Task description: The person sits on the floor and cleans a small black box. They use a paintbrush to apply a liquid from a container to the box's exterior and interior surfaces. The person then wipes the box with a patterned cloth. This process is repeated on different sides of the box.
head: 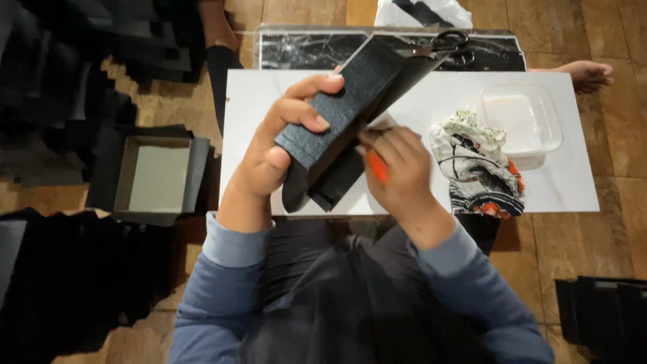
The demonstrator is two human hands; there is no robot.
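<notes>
Over the white table (269, 101), mid-frame: both hands on one dark piece.
Left grip: left hand (276, 148) clamped on the black textured sheet (350, 108), thumb on top face, fingers wrapped over the near edge.
Right grip: right hand (397, 172) curled shut around an orange tool (377, 166), tip pressed at the sheet's lower fold; tool kind unclear.
Sheet axis: long axis runs diagonal, low-left to upper-right, far end touching the scissors (448, 44).
Nearer hand: both touching; left carries it.
Around: patterned cloth (478, 165) just right of right hand, clear plastic tub (522, 121) beyond it, open grey box (155, 175) on floor at left.
</notes>
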